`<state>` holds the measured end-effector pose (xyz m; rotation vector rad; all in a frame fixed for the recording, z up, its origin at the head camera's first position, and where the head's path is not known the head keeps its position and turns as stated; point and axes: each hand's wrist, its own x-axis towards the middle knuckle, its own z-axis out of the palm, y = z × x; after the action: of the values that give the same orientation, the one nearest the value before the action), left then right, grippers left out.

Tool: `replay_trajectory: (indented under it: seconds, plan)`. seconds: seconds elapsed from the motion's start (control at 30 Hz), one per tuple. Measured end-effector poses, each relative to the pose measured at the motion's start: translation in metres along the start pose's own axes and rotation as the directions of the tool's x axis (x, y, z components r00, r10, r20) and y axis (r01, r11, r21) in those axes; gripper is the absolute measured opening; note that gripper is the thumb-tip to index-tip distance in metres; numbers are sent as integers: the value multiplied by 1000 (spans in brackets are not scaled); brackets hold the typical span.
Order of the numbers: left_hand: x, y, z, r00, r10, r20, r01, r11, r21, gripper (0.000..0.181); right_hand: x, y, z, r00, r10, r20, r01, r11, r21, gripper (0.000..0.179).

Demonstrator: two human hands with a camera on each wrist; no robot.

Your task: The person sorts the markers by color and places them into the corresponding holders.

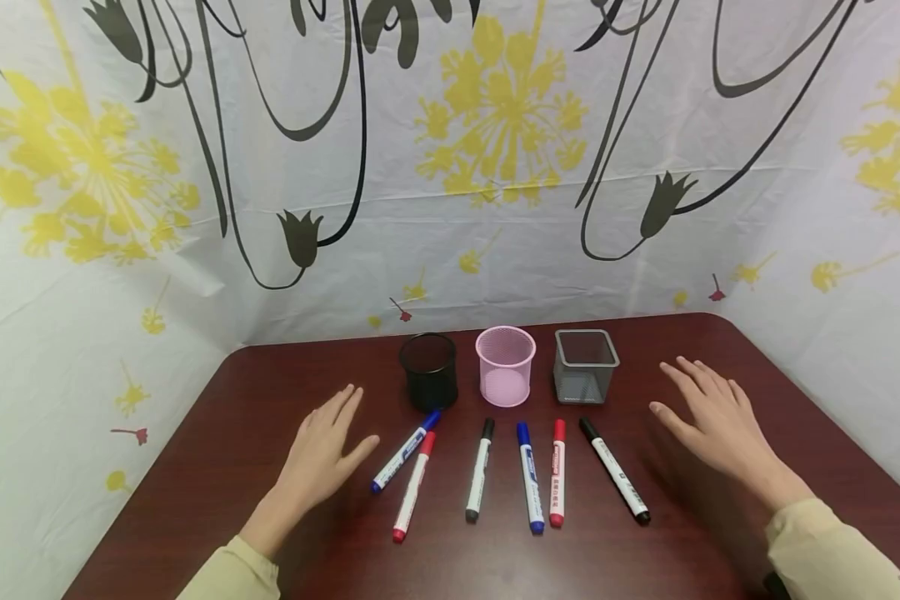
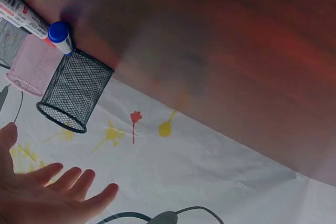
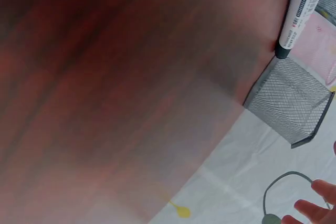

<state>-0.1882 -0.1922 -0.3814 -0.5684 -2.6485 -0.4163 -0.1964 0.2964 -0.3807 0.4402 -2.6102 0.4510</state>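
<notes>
My left hand is held with fingers extended at the left, beside a blue marker and a red marker. On the other side my right hand, fingers spread, is nearest a slanted black marker. Neither hand holds anything. Between them lie another black marker, another blue marker and another red marker. Behind the markers stand a round black mesh cup, a round pink mesh cup and a square grey mesh cup.
The dark red-brown table has rounded far corners. A white cloth with yellow and grey flower prints hangs behind it and along both sides. The three cups stand in a row near the far edge.
</notes>
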Motion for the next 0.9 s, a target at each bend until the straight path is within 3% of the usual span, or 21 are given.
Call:
replay_trajectory:
  seconds: [0.1,0.23,0.43,0.57,0.9]
  plan:
    - [10,-1,-2,997,36,-67,-38,998,-41,66,6,-3,-1,999,-26,-43,26,1000,-3,54]
    - [26,-3,-5,996,24,-84,-33,993,-110,65,17,-11,-2,992,-85,-95,85,996,-4,49]
    - [53,-5,-6,998,-51,-29,42,962,-269,63,30,-27,3,980,-151,-127,155,988,20,44]
    - [69,-7,0,998,-64,-3,59,936,-347,61,38,-42,8,973,-194,-122,199,980,29,42]
    - [99,-10,15,997,-63,36,72,910,-407,58,55,-79,32,926,-373,-61,375,926,43,38]
